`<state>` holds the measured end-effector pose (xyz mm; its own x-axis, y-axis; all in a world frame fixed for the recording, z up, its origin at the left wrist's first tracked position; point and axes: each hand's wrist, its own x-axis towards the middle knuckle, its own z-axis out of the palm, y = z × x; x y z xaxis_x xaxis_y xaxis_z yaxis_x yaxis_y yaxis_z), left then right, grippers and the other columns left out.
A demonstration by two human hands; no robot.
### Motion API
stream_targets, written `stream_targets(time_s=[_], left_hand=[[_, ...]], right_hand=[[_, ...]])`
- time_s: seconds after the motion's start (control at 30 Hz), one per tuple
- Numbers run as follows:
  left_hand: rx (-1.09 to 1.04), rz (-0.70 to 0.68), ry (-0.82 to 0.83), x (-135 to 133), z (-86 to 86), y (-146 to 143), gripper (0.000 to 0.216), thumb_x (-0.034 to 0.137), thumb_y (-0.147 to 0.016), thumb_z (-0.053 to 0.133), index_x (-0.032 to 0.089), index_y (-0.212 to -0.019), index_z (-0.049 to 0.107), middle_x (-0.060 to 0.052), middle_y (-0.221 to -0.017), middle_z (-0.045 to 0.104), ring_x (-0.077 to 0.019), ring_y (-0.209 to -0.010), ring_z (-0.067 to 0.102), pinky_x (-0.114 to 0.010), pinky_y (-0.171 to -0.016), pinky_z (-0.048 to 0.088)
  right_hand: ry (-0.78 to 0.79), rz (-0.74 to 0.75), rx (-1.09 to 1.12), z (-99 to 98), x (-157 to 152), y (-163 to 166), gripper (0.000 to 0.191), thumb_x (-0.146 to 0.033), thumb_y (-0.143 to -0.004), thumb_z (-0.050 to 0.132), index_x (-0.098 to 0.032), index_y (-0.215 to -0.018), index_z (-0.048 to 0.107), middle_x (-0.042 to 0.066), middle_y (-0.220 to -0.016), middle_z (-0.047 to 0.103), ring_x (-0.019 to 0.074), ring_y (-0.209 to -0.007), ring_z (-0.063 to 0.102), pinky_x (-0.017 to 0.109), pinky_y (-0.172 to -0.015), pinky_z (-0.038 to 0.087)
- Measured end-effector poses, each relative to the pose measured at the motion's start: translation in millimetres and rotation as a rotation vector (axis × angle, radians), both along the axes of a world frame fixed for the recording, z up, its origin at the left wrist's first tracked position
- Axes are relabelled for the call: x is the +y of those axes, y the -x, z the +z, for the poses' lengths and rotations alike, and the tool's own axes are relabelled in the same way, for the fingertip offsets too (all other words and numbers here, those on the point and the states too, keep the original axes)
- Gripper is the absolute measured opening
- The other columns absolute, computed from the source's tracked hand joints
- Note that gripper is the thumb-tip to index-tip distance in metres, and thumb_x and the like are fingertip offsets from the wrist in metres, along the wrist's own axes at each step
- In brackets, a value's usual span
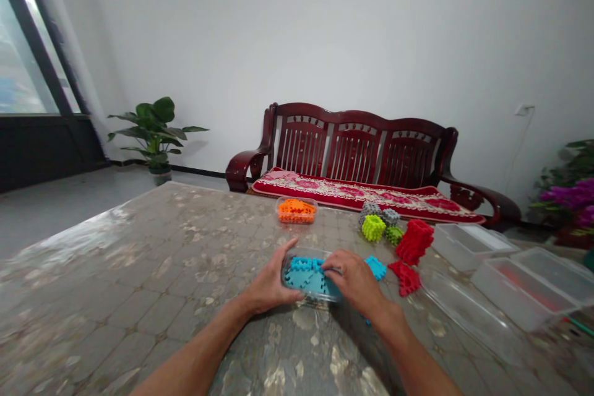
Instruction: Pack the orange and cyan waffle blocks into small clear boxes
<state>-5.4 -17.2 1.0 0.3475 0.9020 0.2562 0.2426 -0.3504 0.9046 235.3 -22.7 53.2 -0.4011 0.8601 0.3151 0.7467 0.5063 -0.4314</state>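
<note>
A small clear plastic box [304,289] holding flat blue toothed pieces [304,275] rests on the table near me. My left hand [273,281] grips the box's left side, thumb over its rim. My right hand [355,281] lies over the box's right end, fingers curled down onto the blue pieces; what the fingertips pinch is hidden. One more blue piece [377,267] lies just right of the box.
A clear box of orange pieces [297,210] stands farther back. Grey, yellow-green and green blocks [378,224] and red pieces [413,247] lie to the right, beside several empty clear tubs [510,281]. A wooden bench [362,164] stands behind the table [139,272].
</note>
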Motion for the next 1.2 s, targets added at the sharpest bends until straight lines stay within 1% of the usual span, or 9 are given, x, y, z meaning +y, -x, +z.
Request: stream_targets(time_s=[0.2, 0.27, 0.37, 0.53, 0.63, 0.7, 0.83, 1.0, 1.2], left_hand=[[-0.012, -0.011, 0.002, 0.4, -1.7, 0.0, 0.114, 0.045, -0.060, 0.086, 0.022, -0.154, 0.025, -0.016, -0.153, 0.039, -0.0360, -0.133, 0.047, -0.054, -0.113, 0.038], [-0.009, -0.009, 0.003, 0.3, -1.0, -0.4, 0.114, 0.042, -0.060, 0.086, 0.023, -0.154, 0.025, -0.016, -0.153, 0.039, -0.0350, -0.133, 0.048, -0.053, -0.114, 0.038], [-0.002, -0.004, 0.019, 0.0, 0.8, -0.8, 0.113, 0.037, -0.060, 0.086, 0.023, -0.153, 0.025, -0.015, -0.153, 0.039, -0.0337, -0.133, 0.048, -0.053, -0.115, 0.037], [0.010, 0.015, 0.035, -1.1, 2.5, -0.9, 0.110, 0.031, -0.060, 0.085, 0.023, -0.153, 0.026, -0.016, -0.155, 0.036, -0.0345, -0.135, 0.047, -0.054, -0.115, 0.037], [0.009, 0.009, 0.043, -1.1, 2.2, -0.9, 0.109, 0.032, -0.061, 0.085, 0.025, -0.153, 0.026, -0.015, -0.155, 0.036, -0.0346, -0.137, 0.046, -0.054, -0.116, 0.037], [0.007, 0.003, 0.042, -0.5, 1.5, -0.7, 0.110, 0.034, -0.061, 0.085, 0.025, -0.153, 0.026, -0.015, -0.156, 0.036, -0.0349, -0.137, 0.045, -0.055, -0.116, 0.036], [0.011, 0.002, 0.033, 0.0, 0.8, -0.2, 0.110, 0.035, -0.061, 0.085, 0.024, -0.153, 0.026, -0.015, -0.156, 0.036, -0.0360, -0.137, 0.046, -0.055, -0.116, 0.036], [0.025, 0.012, 0.033, -2.0, 4.5, -0.2, 0.108, 0.030, -0.061, 0.084, 0.024, -0.153, 0.026, -0.015, -0.156, 0.037, -0.0351, -0.137, 0.045, -0.055, -0.116, 0.036], [0.040, 0.028, 0.036, -3.2, 6.5, -1.6, 0.107, 0.026, -0.059, 0.083, 0.024, -0.151, 0.028, -0.014, -0.153, 0.039, -0.0343, -0.135, 0.047, -0.054, -0.116, 0.035]], right_hand=[[0.038, 0.000, 0.065, -1.3, 1.1, 5.4, 0.019, -0.016, -0.086, 0.060, -0.024, -0.090, 0.078, 0.003, -0.093, 0.075, 0.0180, -0.092, 0.067, 0.030, -0.087, 0.049], [0.026, -0.028, 0.140, 2.5, 7.2, -4.9, 0.020, -0.019, -0.087, 0.058, -0.023, -0.090, 0.078, 0.004, -0.096, 0.075, 0.0179, -0.092, 0.068, 0.029, -0.087, 0.050], [0.032, -0.187, 0.176, 7.2, 21.3, -39.5, 0.024, -0.022, -0.086, 0.056, -0.021, -0.095, 0.077, 0.006, -0.099, 0.077, 0.0199, -0.094, 0.069, 0.031, -0.088, 0.051], [0.195, -0.445, -0.056, -3.6, 35.0, -101.2, 0.041, -0.023, -0.076, 0.063, -0.017, -0.116, 0.071, 0.011, -0.113, 0.075, 0.0247, -0.103, 0.070, 0.033, -0.088, 0.050], [0.223, -0.521, -0.227, -12.1, 32.4, -109.4, 0.050, -0.028, -0.070, 0.070, -0.022, -0.120, 0.069, 0.011, -0.119, 0.073, 0.0282, -0.110, 0.068, 0.034, -0.086, 0.050], [0.234, -0.544, -0.319, -13.4, 29.3, -104.6, 0.049, -0.028, -0.068, 0.072, -0.024, -0.116, 0.070, 0.010, -0.116, 0.074, 0.0297, -0.108, 0.068, 0.034, -0.082, 0.049], [0.220, -0.532, -0.380, -9.0, 25.3, -94.6, 0.041, -0.023, -0.067, 0.071, -0.026, -0.109, 0.072, 0.009, -0.111, 0.075, 0.0288, -0.105, 0.069, 0.032, -0.079, 0.048], [0.201, -0.552, -0.277, -3.5, 27.9, -97.6, 0.050, -0.027, -0.072, 0.070, -0.021, -0.121, 0.068, 0.014, -0.117, 0.073, 0.0312, -0.110, 0.067, 0.037, -0.086, 0.050], [0.238, -0.219, 0.119, 14.8, 21.8, -70.5, 0.058, -0.033, -0.071, 0.074, -0.019, -0.127, 0.065, 0.010, -0.118, 0.073, 0.0258, -0.103, 0.070, 0.035, -0.088, 0.053]])
